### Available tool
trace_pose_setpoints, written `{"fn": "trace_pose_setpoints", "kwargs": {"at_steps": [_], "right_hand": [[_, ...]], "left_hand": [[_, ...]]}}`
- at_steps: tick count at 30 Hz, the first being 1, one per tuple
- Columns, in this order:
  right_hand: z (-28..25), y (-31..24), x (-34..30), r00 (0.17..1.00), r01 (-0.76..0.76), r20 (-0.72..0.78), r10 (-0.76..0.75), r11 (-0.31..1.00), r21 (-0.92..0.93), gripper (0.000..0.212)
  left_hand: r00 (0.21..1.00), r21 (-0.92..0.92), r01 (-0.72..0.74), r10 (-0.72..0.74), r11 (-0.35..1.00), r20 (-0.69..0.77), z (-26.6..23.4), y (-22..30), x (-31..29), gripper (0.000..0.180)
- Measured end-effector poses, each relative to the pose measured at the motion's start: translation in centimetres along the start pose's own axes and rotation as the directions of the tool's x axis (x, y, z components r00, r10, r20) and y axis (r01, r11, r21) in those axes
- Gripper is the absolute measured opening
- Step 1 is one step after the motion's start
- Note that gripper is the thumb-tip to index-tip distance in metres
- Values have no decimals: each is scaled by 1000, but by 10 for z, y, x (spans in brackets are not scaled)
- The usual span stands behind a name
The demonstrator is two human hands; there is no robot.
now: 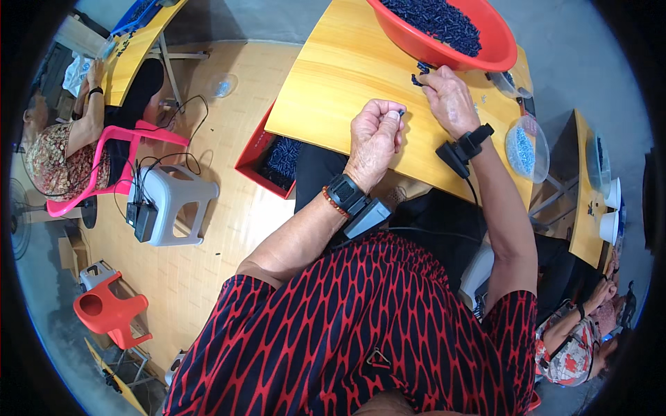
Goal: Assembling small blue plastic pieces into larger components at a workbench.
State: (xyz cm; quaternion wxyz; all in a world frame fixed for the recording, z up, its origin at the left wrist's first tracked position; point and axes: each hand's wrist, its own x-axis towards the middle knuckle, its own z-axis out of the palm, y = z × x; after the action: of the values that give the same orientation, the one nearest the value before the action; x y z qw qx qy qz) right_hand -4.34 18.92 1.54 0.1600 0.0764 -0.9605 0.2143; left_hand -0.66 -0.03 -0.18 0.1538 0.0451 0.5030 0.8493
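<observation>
My left hand [373,139] is closed in a pinch above the wooden table, thumb against forefinger. A small dark blue piece [402,112] pokes out at its fingertips; its exact kind is too small to tell. Just below the red basin [501,48], my right hand [449,98] has its fingers bent and drawn together on a few small dark blue pieces [420,71]. Many short dark blue tube-like pieces [440,26] are heaped in the basin. Each wrist wears a black strap with a box-shaped device.
Right of my right hand stand a clear bowl of light blue bits [520,149] and another clear container [505,82]. A red box [251,163] of dark pieces sits below the table's left edge. Stools, a pink chair [104,163] and cables occupy the left floor. Other people sit left and right.
</observation>
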Motion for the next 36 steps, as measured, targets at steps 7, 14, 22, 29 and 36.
{"fn": "trace_pose_setpoints", "kwargs": {"at_steps": [7, 14, 22, 29, 36], "right_hand": [[-5, 3, 1, 998, 1, -58, 3, 998, 60, 18], [6, 2, 18, 998, -69, -7, 68, 997, -22, 21], [3, -7, 26, 996, -23, 79, 33, 992, -126, 19], [3, -6, 24, 998, -56, 9, 56, 998, -10, 15], [-16, -32, -13, 918, -328, 150, 366, 491, 807, 18]], "left_hand": [[1000, -43, -10, 9, 999, -24, 1, -1, -1, 11], [1000, -68, 1, -3, 998, -29, 4, 0, -1, 11], [1000, -77, 18, -19, 997, -16, 4, 3, -2, 11], [1000, -74, 29, -30, 997, -6, 4, 3, -1, 11], [999, -70, 38, -37, 997, 12, -1, 5, 0, 11]]}}
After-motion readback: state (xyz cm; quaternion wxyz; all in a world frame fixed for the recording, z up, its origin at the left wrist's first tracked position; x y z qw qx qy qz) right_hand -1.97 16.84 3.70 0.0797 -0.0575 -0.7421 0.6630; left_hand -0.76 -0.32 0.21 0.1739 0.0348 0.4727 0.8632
